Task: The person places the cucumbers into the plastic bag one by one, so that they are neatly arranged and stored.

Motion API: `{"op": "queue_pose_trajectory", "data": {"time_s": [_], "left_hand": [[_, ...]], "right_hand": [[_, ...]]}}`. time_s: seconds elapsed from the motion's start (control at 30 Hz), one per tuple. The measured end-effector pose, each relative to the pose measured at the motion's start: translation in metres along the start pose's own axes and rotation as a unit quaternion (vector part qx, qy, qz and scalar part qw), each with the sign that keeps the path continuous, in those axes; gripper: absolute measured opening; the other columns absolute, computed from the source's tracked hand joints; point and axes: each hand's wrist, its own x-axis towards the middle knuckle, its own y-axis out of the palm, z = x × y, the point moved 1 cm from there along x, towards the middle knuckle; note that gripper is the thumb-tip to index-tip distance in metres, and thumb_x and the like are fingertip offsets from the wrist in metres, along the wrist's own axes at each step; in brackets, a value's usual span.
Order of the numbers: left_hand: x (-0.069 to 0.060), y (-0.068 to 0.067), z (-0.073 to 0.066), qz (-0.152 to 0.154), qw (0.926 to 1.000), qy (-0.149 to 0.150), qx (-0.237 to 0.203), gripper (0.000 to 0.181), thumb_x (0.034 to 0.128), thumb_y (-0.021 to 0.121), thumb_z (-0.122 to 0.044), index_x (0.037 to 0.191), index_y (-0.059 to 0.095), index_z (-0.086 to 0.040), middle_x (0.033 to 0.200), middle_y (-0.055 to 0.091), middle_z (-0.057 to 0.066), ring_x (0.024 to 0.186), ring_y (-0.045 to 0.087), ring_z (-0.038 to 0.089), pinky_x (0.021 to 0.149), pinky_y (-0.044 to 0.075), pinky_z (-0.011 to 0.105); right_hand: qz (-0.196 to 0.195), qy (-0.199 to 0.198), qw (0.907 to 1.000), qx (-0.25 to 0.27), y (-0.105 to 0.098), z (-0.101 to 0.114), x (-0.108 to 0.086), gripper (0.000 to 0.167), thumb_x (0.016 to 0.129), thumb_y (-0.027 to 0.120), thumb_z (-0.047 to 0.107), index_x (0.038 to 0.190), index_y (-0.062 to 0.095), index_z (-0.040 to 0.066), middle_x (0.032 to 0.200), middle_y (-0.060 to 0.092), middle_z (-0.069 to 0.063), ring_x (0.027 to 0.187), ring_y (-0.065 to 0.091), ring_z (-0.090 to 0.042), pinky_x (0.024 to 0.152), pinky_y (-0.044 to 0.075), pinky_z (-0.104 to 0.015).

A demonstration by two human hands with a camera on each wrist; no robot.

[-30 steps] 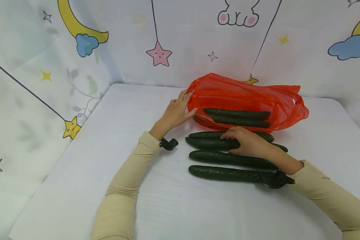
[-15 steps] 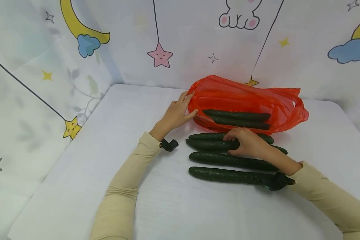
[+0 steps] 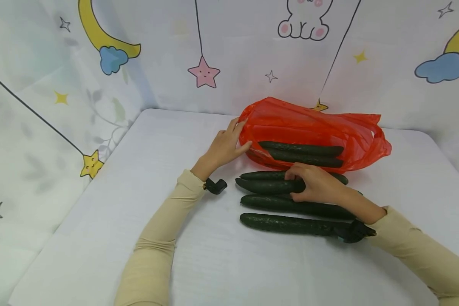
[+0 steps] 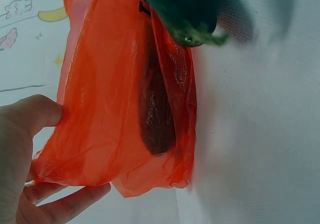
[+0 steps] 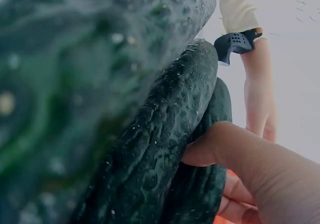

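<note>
Against the left end of a red plastic bag (image 3: 290, 117) is my left hand (image 3: 222, 146). In the left wrist view, its thumb and fingers pinch the bag's edge (image 4: 65, 169). Two dark green cucumbers (image 3: 310, 148) show at the bag's mouth. My right hand (image 3: 317, 185) grips a cucumber (image 3: 265, 186) on the table near its middle, thumb on the near side, fingers over the far side. Behind it, partly covered by the fingers, lies another cucumber (image 3: 258, 175). In the right wrist view, my thumb (image 5: 215, 144) presses on dark, bumpy skin.
Two further cucumbers lie nearer me: one (image 3: 277, 204) just in front of the gripped one, the other (image 3: 283, 223) partly under my right wrist and its black camera (image 3: 352, 231). The white table (image 3: 222, 255) meets a cartoon-printed backdrop (image 3: 237, 51) behind the bag.
The head view has tilted slightly. My right fingers have drawn in a little around the cucumber, and its right end is now mostly hidden behind my wrist. The left hand stays at the bag.
</note>
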Motion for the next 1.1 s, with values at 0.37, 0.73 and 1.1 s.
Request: {"op": "queue_pose_trajectory", "data": {"time_s": [0.37, 0.73, 1.1], "left_hand": [[-0.001, 0.001, 0.002, 0.009, 0.9999, -0.004, 0.003, 0.066, 0.0980, 0.055, -0.033, 0.150, 0.030, -0.001, 0.151, 0.031, 0.017, 0.120, 0.053, 0.030, 0.102, 0.041, 0.049], [0.001, 0.003, 0.001, 0.006, 1.0000, -0.004, -0.003, 0.065, 0.0978, 0.055, -0.033, 0.150, 0.031, -0.002, 0.151, 0.030, 0.017, 0.120, 0.054, 0.030, 0.102, 0.041, 0.048], [0.001, 0.003, 0.000, 0.006, 1.0000, -0.004, -0.003, 0.066, 0.0976, 0.056, -0.034, 0.150, 0.030, -0.002, 0.151, 0.030, 0.017, 0.120, 0.053, 0.031, 0.103, 0.041, 0.048]], "right_hand": [[0.010, -0.020, 0.9982, 0.055, 0.001, -0.001, 0.002, 0.034, 0.075, 0.079, 0.008, 0.106, 0.066, 0.004, 0.100, 0.061, 0.000, 0.089, 0.058, -0.016, 0.078, 0.055, -0.037], [-0.020, -0.054, 0.9964, 0.062, -0.011, 0.004, 0.001, 0.038, 0.072, 0.081, 0.008, 0.108, 0.066, 0.008, 0.100, 0.061, 0.005, 0.091, 0.056, -0.011, 0.079, 0.055, -0.035], [-0.022, -0.050, 0.9969, 0.057, -0.024, 0.011, 0.001, 0.041, 0.073, 0.081, 0.011, 0.111, 0.068, 0.014, 0.103, 0.062, 0.008, 0.094, 0.057, -0.009, 0.080, 0.055, -0.037]]}}
